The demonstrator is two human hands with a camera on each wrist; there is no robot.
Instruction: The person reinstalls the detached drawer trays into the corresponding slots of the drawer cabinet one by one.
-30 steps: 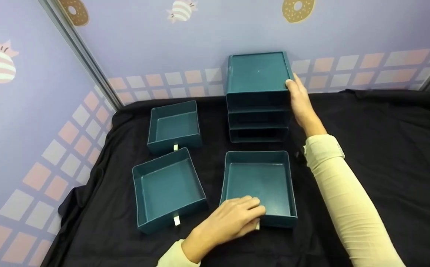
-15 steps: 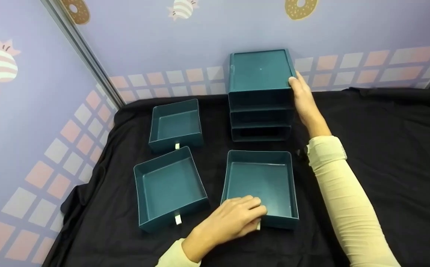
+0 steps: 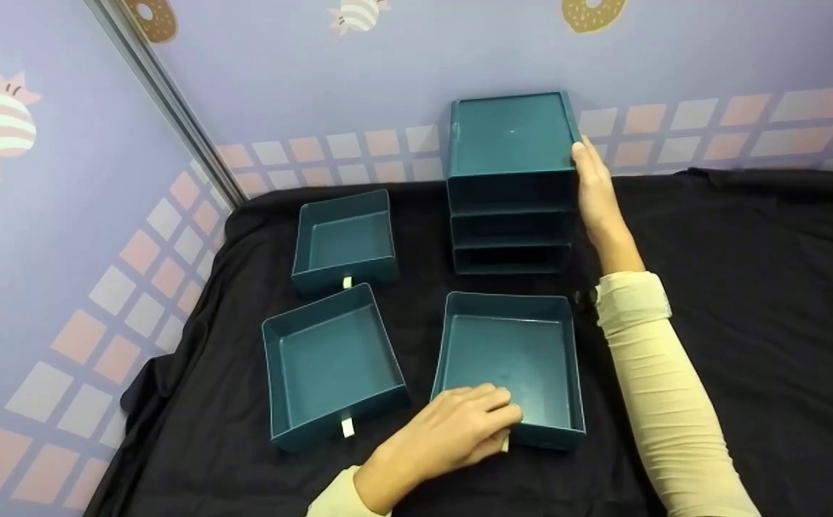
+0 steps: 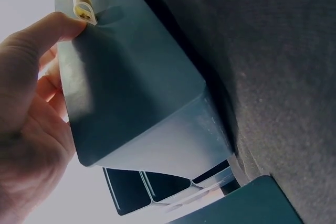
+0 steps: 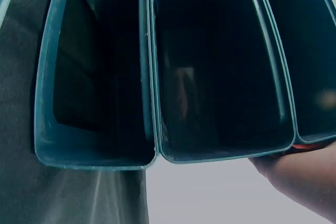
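"From the head view, where's the drawer (image 3: 513, 352)?"

"On black cloth (image 3: 747, 323), just in front of the cabinet (image 3: 513, 136). I see the left hand (image 3: 452, 431) gripping the drawer's front wall; the right hand (image 3: 598, 197) lies along the cabinet's side, fingers fairly straight."

"And the left wrist?"

"Thumb at the tab (image 4: 83, 7), fingers behind the wall. I'd judge it thin plastic: light, stiff, slightly slick, best held there."

"Right wrist?"

"Cabinet slots (image 5: 220, 103), with only part of the right hand showing."

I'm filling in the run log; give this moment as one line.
left hand: grips teal drawer by front wall | right hand: touches three-tier cabinet, right side | two other drawers: on black cloth
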